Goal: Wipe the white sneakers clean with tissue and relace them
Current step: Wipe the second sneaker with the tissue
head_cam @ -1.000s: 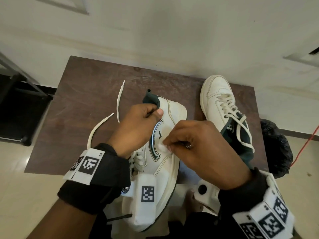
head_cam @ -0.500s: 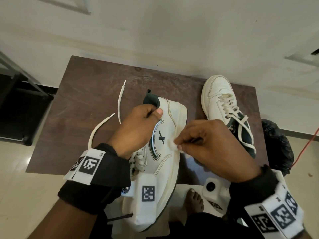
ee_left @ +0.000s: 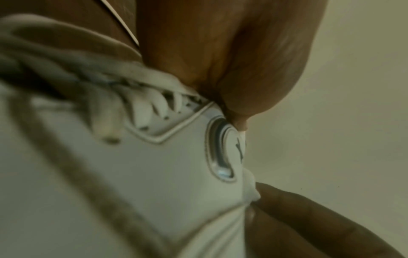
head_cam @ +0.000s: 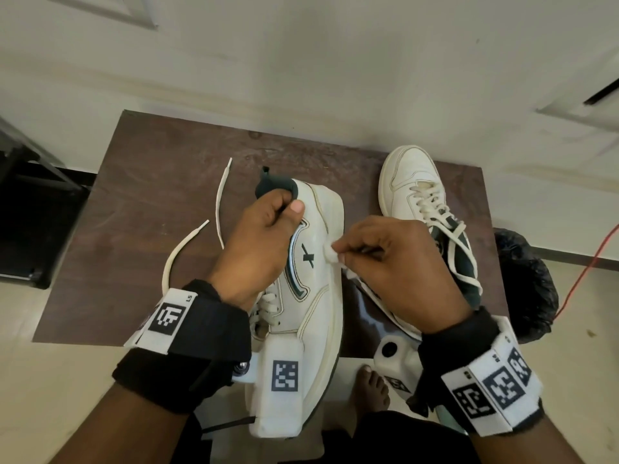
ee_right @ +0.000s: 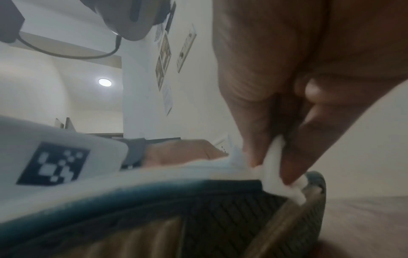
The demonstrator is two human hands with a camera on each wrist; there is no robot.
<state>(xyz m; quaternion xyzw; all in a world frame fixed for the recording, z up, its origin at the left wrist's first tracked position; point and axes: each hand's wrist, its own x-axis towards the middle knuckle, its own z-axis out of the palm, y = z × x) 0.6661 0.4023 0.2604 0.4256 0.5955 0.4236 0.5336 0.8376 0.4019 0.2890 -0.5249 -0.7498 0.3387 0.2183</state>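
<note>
White tissue (head_cam: pixel 330 253), wadded small, sits pinched in the grip of our right hand (head_cam: pixel 398 272), between thumb and curled fingertips (ee_right: pixel 293 167), and it touches the side of the sneaker (head_cam: pixel 315 289) at the edge of the midsole, just right of the dark cross-shaped logo (head_cam: pixel 304 252). In the right wrist view the wad (ee_right: pixel 278 181) shows pressed against the rim of the sole, with the ribbed tread below it. Our left hand (head_cam: pixel 258 252) holds this sneaker at the heel end, fingers curled over the dark collar (head_cam: pixel 278 189) and thumb lying on the white upper, so the shoe is turned on its side with its heel away from us and its toe towards us, hidden behind the left wrist camera housing. The left wrist view shows its upper (ee_left: pixel 154 174) close up, laces threaded through the lower eyelets. Two loose ends of a white shoelace (head_cam: pixel 187 246) lie on the brown table (head_cam: pixel 140 202) to the left of the held shoe. The second sneaker (head_cam: pixel 422 209) rests on the right part of the table, toe pointing away, laced, its lace ends trailing over the dark lining. A black plastic bag (head_cam: pixel 526 286) sits on the floor beside the table's right edge, a red cable (head_cam: pixel 589 262) running past it, and a bare foot (head_cam: pixel 370 386) shows on the pale floor beneath our hands.
</note>
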